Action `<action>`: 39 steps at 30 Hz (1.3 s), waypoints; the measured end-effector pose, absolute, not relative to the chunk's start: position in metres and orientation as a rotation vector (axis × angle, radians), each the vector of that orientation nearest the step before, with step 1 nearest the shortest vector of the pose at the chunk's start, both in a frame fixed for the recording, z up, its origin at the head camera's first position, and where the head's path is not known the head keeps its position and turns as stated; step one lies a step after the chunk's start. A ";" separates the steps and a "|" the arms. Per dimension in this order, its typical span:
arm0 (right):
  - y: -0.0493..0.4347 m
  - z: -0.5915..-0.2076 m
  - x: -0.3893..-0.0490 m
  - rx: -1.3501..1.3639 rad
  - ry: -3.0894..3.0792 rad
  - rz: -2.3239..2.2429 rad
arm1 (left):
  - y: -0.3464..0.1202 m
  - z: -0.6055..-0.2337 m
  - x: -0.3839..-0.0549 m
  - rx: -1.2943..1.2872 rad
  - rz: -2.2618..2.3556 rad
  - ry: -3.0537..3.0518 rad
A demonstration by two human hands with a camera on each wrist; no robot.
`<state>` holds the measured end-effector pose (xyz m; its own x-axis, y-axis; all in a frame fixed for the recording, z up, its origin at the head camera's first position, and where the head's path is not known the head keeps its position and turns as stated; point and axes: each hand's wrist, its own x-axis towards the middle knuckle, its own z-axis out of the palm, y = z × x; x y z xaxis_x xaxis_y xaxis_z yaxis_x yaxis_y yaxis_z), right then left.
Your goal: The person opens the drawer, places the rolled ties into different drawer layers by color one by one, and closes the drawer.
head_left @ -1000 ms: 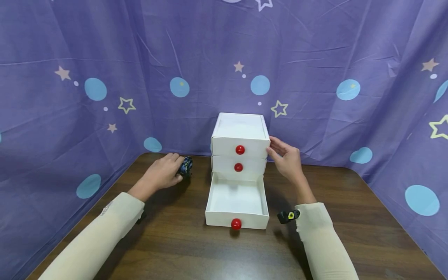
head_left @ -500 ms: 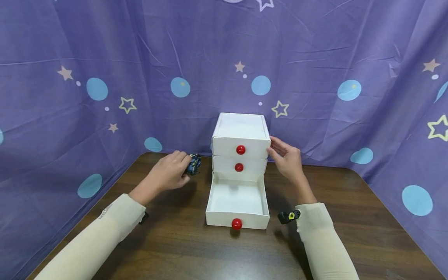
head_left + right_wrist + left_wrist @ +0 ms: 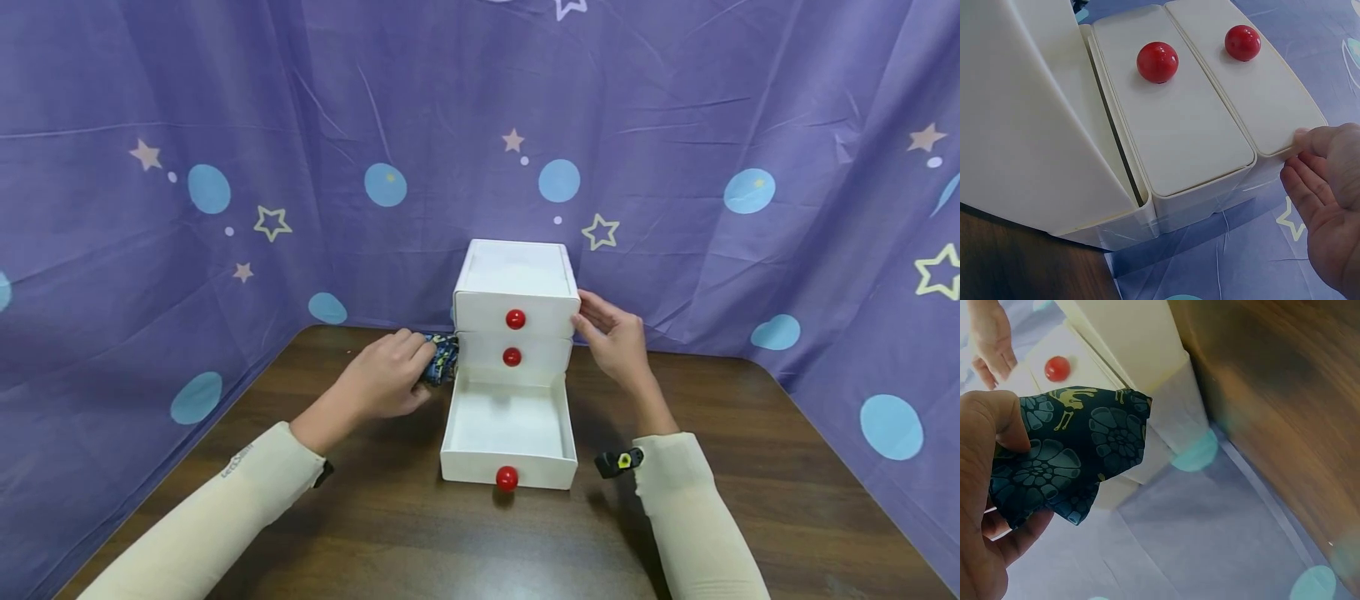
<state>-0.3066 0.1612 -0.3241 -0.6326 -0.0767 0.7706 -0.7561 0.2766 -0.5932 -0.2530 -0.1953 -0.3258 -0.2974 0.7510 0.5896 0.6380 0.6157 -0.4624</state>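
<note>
A white three-tier drawer unit [image 3: 516, 271] stands on the table. Its bottom drawer [image 3: 508, 421] is pulled far out, with nothing inside; the two drawers above are closed. My left hand [image 3: 386, 375] pinches a dark blue patterned cloth [image 3: 1085, 447] between thumb and fingers, held at the unit's left side near the middle tier. The cloth looks folded or bunched, with pale flower shapes and yellow marks. On the other side, my right hand [image 3: 617, 342] holds the top tier's front right corner, thumb [image 3: 1316, 140] on the front edge and fingers along the side.
Red round knobs [image 3: 1157, 62] stick out from the drawer fronts. A purple curtain [image 3: 645, 100] with stars and dots hangs close behind the unit and along both sides. The brown wooden table [image 3: 360, 533] extends around the unit.
My left hand has carried the cloth to the right, from beside the unit up to its left side. The right hand and the drawers have stayed where they were.
</note>
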 end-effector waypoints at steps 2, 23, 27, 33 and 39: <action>0.161 -0.324 -0.307 0.745 -1.923 1.394 | -0.190 -0.325 -0.251 -1.111 0.176 -2.009; 0.166 -0.332 -0.318 0.727 -1.936 1.434 | -0.133 -0.341 -0.244 -1.189 0.140 -1.976; 0.169 -0.339 -0.329 0.723 -1.926 1.445 | -0.125 -0.347 -0.246 -1.211 0.148 -1.995; 0.161 -0.324 -0.307 0.725 -1.926 1.404 | -0.115 -0.359 -0.253 -1.261 0.141 -2.057; 0.159 -0.321 -0.303 0.730 -1.931 1.409 | -0.108 -0.370 -0.261 -1.274 0.201 -2.140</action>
